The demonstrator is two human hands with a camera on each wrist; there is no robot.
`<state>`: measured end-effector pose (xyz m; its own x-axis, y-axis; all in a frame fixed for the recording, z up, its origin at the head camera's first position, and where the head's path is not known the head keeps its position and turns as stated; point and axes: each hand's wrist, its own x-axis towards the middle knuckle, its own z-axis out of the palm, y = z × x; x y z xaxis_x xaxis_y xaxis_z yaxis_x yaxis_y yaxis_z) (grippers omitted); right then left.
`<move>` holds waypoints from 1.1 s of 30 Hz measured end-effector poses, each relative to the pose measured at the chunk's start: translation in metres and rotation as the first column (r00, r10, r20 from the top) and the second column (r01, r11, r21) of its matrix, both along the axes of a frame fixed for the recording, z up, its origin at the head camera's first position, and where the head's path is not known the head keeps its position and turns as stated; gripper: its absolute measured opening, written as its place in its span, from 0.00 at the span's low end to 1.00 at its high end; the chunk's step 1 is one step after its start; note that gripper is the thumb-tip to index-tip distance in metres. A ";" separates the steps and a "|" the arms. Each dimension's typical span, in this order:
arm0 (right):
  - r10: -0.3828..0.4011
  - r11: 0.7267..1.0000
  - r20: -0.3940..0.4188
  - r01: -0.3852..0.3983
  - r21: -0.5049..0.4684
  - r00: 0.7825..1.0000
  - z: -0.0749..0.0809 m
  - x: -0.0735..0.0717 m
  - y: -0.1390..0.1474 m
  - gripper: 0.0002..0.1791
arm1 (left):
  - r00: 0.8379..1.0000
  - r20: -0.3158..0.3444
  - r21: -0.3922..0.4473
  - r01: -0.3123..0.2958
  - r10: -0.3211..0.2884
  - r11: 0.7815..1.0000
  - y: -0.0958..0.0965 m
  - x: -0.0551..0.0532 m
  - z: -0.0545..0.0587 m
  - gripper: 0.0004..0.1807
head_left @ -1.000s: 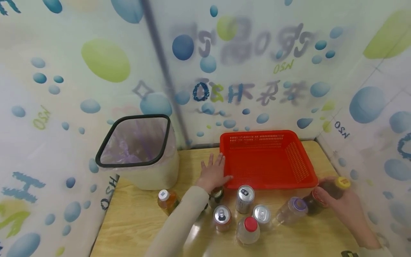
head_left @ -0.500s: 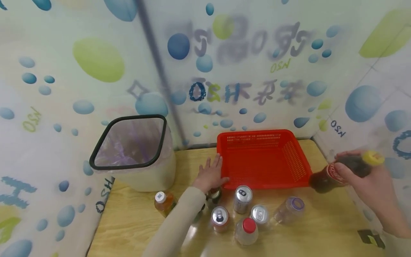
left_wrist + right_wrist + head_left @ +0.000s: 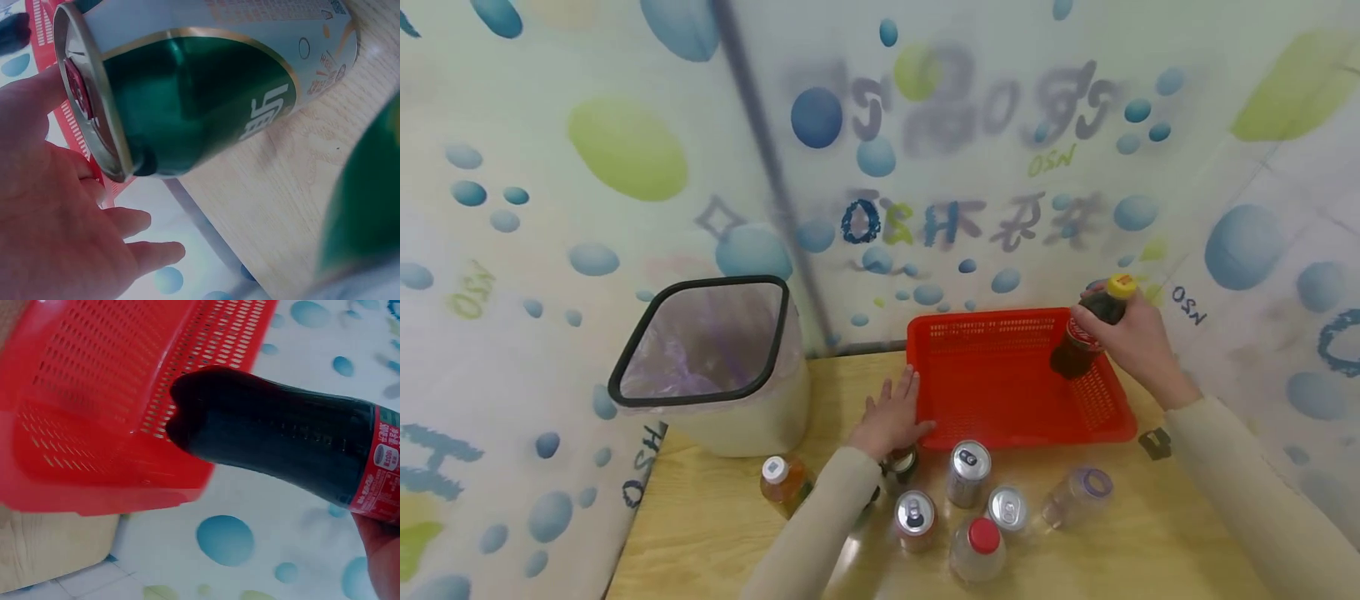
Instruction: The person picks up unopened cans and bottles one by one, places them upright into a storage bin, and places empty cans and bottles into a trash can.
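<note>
My right hand [image 3: 1138, 340] grips a cola bottle [image 3: 1072, 358] with a yellow cap and red label around its upper half. The dark bottle [image 3: 269, 428] is tilted, its base over the right part of the red basket [image 3: 1000, 392]. Whether its base touches the basket [image 3: 94, 469] cannot be told. My left hand [image 3: 891, 423] has its fingers spread at the basket's left rim and holds nothing. Close by it is a green and white can [image 3: 194, 106], partly hidden by the wrist in the head view. The left palm [image 3: 56, 219] faces that can.
Several drinks stand in front of the basket: a silver can [image 3: 968, 473], a red can [image 3: 915, 521], another can [image 3: 1007, 510], a red-capped bottle [image 3: 977, 552] and a purple-rimmed clear bottle [image 3: 1077, 497]. An amber bottle [image 3: 786, 485] and a lined bin [image 3: 752, 425] are left.
My right hand has lifted the cola bottle off the table at the right, swung it outward, then brought it up and left over the basket. The left hand stays by the rim.
</note>
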<state>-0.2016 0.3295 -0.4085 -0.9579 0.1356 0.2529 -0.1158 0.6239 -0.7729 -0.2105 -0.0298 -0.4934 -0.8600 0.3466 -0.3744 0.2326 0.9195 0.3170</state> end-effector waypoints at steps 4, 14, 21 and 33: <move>-0.010 1.000 0.064 0.012 -0.026 0.998 -0.009 -0.022 -0.004 0.34 | 1.000 0.002 -0.002 0.000 0.000 1.000 -0.001 -0.001 -0.001 0.53; 0.021 1.000 0.117 -0.022 0.001 0.993 -0.049 -0.058 0.002 0.38 | 1.000 0.003 0.009 -0.001 0.001 1.000 0.001 0.001 -0.001 0.53; -0.015 1.000 0.141 0.015 0.006 0.990 -0.068 -0.068 0.004 0.39 | 1.000 0.000 0.020 -0.013 0.013 1.000 0.003 0.004 -0.001 0.54; 0.056 0.998 0.154 -0.058 0.008 0.987 -0.075 -0.080 0.000 0.36 | 1.000 0.004 0.047 -0.018 0.018 0.999 0.002 0.003 0.001 0.54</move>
<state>-0.2819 0.3296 -0.4832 -0.9916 0.0777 0.1036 -0.0318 0.6295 -0.7764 -0.2078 -0.0282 -0.4927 -0.8652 0.3481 -0.3610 0.2147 0.9076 0.3608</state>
